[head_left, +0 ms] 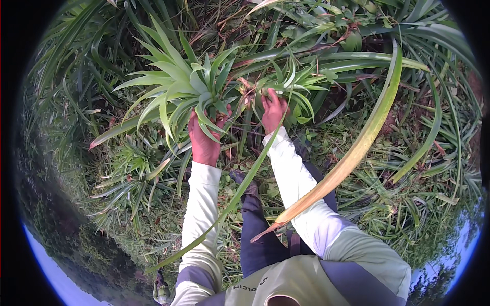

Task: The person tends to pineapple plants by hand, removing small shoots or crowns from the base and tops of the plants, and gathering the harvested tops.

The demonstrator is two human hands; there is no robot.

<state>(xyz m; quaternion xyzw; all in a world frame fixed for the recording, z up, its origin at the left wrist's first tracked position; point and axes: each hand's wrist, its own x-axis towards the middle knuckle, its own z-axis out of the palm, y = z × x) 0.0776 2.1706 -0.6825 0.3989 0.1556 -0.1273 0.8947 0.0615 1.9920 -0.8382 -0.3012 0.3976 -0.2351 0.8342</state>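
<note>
The large pale-green spiky rosette [196, 84] spreads leftward beyond the nearer left hand [206, 145]; right of that rosette, the right hand [274, 112] meets a smaller green rosette [291, 79] fanning rightward. Leaves obscure whether either hand pinches.

Outdoors in daylight: overgrown field or plantation plot. Evidence: light-green spiky-leaved rosette plant [186, 84] among long, arching, strap-shaped green leaves [444, 38], brown-green weedy ground [367, 191] underfoot, dark-green leafy trees [71, 219] along left edge, pale-blue sky [48, 275] at both lower corners.

2 held rosettes [185, 80], 2 wht. slvs. [196, 204]
</note>
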